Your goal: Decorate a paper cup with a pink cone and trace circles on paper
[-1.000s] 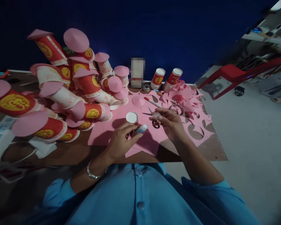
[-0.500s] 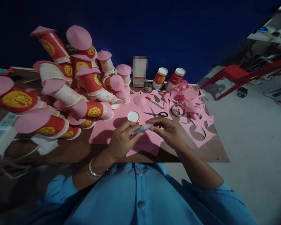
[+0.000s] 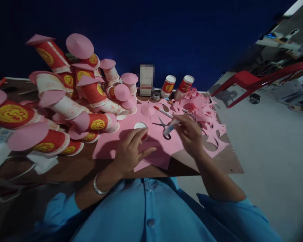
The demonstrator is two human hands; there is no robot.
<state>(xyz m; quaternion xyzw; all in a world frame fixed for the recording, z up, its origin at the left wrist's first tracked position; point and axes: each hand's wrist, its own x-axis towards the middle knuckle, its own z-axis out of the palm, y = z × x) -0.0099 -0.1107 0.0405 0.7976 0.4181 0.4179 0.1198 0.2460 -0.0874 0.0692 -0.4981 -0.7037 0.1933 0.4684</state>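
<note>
My right hand (image 3: 190, 134) is closed around a small white-and-blue glue tube (image 3: 169, 128), which slants down to the left above the black-handled scissors (image 3: 165, 127). My left hand (image 3: 130, 149) has its thumb stretched away from its fingers and holds nothing. Its fingertips overlap the side of an upright red-and-white paper cup (image 3: 140, 125); whether they touch it I cannot tell. Under both hands lies pink paper (image 3: 158, 153). A pink paper cone (image 3: 147, 109) rests on it behind the cup.
Many red and white cups with pink cone tops (image 3: 98, 124) crowd the table's left. Two stacks of cups (image 3: 168, 86) stand at the back. A red marker (image 3: 163, 111) and cut pink scraps (image 3: 214, 131) lie to the right. A red chair (image 3: 246, 80) stands beyond.
My hands have moved apart. My left hand has let go of the glue tube and sits by the cup; my right hand has carried the tube rightward. The whole view has shifted slightly.
</note>
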